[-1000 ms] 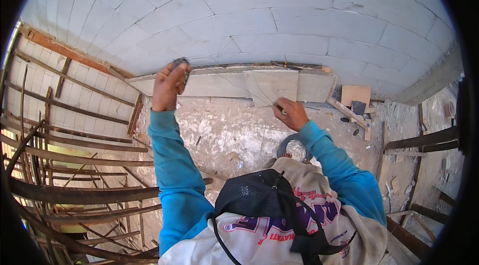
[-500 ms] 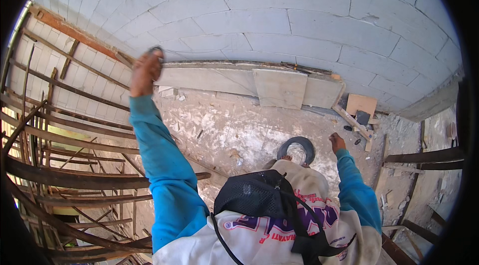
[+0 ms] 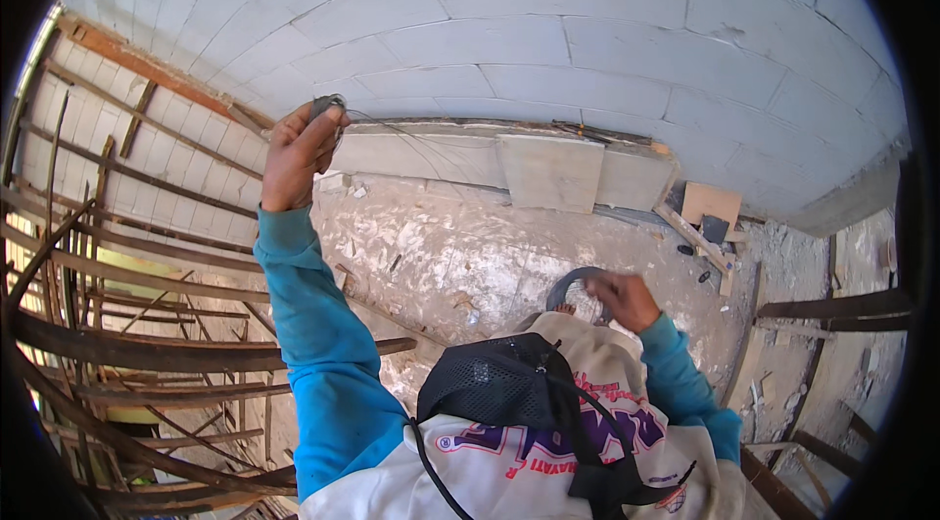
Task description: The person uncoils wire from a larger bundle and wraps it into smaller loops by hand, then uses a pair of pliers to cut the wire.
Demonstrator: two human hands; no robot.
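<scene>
My left hand [image 3: 297, 156] is raised in front of the block wall, fingers closed on the dark end of a thin wire [image 3: 326, 108]. The wire trails off to the right over the ledge. My right hand [image 3: 627, 300] is low, close to my chest, gripping a dark round wire coil [image 3: 570, 282]; it is slightly blurred. Both arms wear blue sleeves. A black mesh cap [image 3: 499, 385] hangs on my chest below the coil.
A grey block wall [image 3: 548, 40] fills the top. A concrete ledge [image 3: 548, 167] with slabs runs along its foot above a rubble-strewn floor [image 3: 460, 256]. Bent rebar and wooden laths [image 3: 127, 324] crowd the left. Wood scraps [image 3: 710, 212] and steel bars [image 3: 832, 309] lie at right.
My right hand has dropped from near the ledge down to the wire coil by my chest. My left hand stayed raised, shifting slightly, still holding the wire end.
</scene>
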